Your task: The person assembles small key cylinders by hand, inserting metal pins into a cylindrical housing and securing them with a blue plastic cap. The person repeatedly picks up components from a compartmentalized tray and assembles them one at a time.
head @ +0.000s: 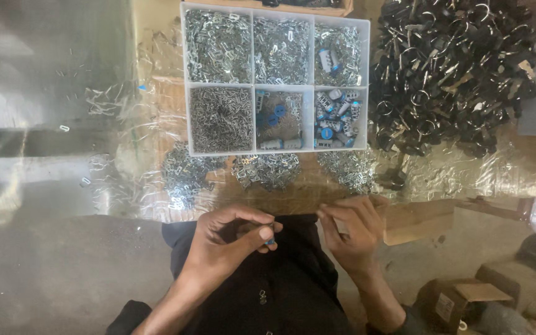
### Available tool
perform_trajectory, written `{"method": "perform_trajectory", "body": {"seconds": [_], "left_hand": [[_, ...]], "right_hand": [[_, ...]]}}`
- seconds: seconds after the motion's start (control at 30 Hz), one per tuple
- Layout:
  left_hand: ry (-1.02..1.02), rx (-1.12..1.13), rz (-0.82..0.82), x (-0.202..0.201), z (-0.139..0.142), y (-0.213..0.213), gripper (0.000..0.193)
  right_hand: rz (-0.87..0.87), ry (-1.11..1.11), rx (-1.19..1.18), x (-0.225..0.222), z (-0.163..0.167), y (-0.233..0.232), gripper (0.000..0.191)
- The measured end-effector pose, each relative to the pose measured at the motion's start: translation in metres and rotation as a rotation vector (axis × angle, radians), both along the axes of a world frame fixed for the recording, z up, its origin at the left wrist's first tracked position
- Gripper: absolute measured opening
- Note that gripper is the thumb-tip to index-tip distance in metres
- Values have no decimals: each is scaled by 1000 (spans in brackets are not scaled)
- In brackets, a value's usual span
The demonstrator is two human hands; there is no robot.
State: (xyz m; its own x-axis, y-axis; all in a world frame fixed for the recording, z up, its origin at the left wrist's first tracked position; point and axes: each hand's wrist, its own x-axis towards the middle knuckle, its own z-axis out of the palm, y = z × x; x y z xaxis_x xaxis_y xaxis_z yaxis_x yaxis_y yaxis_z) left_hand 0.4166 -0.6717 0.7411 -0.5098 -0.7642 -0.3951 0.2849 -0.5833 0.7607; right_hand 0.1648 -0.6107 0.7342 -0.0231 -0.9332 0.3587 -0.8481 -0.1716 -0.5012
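While the head view looks straight down, both hands sit close together just below the desk (293, 197) edge, above a dark lap. The left hand (231, 239) is curled nearly shut, thumb and forefinger pinching a small blue part (270, 241) at the fingertips. The right hand (350, 231) is also curled, its fingertips drawn in toward the left as if gripping something tiny — what, if anything, it holds I cannot tell.

Beyond the hands lies a white tray (250, 84) with six compartments: five hold heaps of small metal pieces, some with blue and white cylinders mixed in, and the lower right one holds mostly such cylinders. Loose metal clips (268, 170) lie in small piles on the crinkled plastic sheet just in front of the tray. To the right sits a big heap of black pieces with rings (448, 68).

Judging by the pose, the step in hand looks like fitting a small piece onto the blue part. The next move would call for fine alignment of both fingertips — and a firm pinch, since the part is small and could slip into the lap.
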Motion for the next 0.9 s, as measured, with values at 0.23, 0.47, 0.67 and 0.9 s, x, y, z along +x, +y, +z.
{"method": "perform_trajectory", "body": {"seconds": [0.23,0.47,0.67,0.9], "left_hand": [[7,14,-9,1,0,-2,16],[32,49,-31,-2,4,-6,19],[75,77,-38,-4,4,-5,22],[104,30,-41,-3,2,-3,23]], "right_hand": [[-216,3,-41,-10,15,-13,13],[-169,-80,-17,2,18,-9,19],[202,-434,-21,40,27,-13,24],[286,-326,-76,63,43,-26,38]]}}
